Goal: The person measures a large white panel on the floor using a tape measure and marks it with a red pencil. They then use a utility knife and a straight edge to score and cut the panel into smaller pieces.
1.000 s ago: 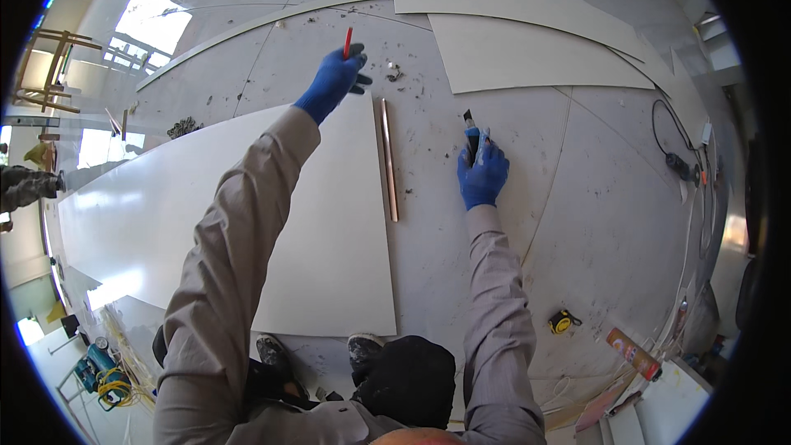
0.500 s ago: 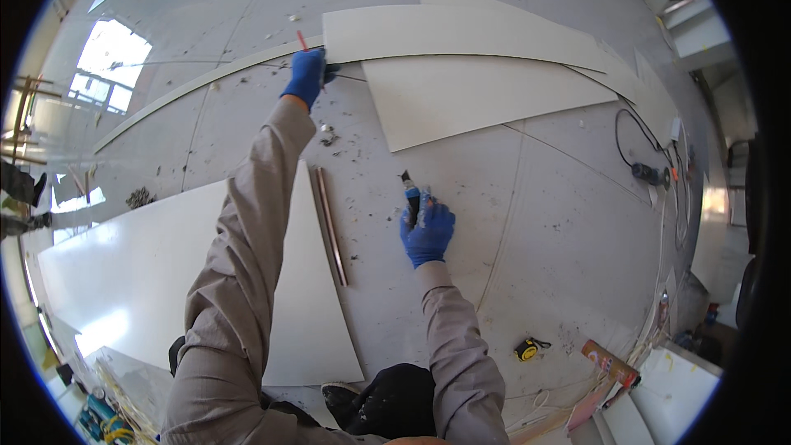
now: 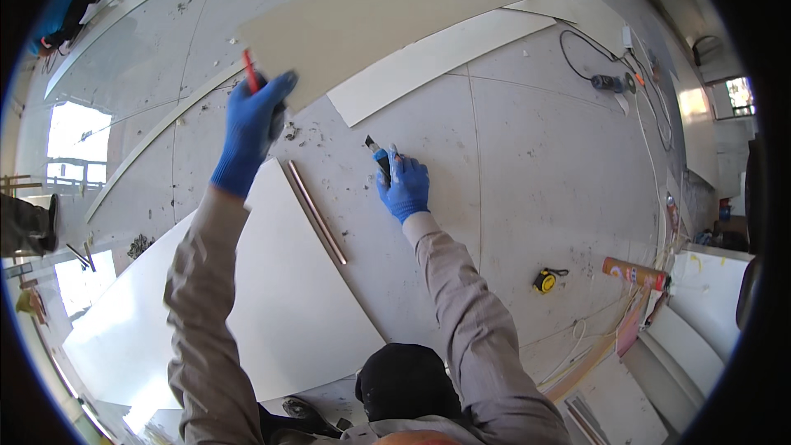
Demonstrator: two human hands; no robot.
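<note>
My left hand (image 3: pixel 254 128), in a blue glove, is closed round a thin red pencil-like stick (image 3: pixel 250 71); a dark thing beside it in the palm is blurred. That hand is at the left end of a large beige-faced panel (image 3: pixel 371 33), which looks tilted up off the floor and is smeared by motion. Whether the fingers grip its edge is unclear. A narrower-looking white panel (image 3: pixel 437 62) lies partly under it. My right hand (image 3: pixel 404 187), also gloved in blue, holds a utility knife (image 3: pixel 379 156) low over the floor, its dark blade pointing away and left.
A large white sheet (image 3: pixel 305 313) lies near left, with a copper-coloured strip (image 3: pixel 317 213) along its edge. At right are a yellow tape measure (image 3: pixel 545 281), a sealant tube (image 3: pixel 634 273) and a corded power tool (image 3: pixel 608 83). Another person (image 3: pixel 70 12) is at far left.
The long panel has tilted, showing a beige face instead of white, and its left end has come nearer. My left hand has moved nearer and left; the right hand still grips the knife.
</note>
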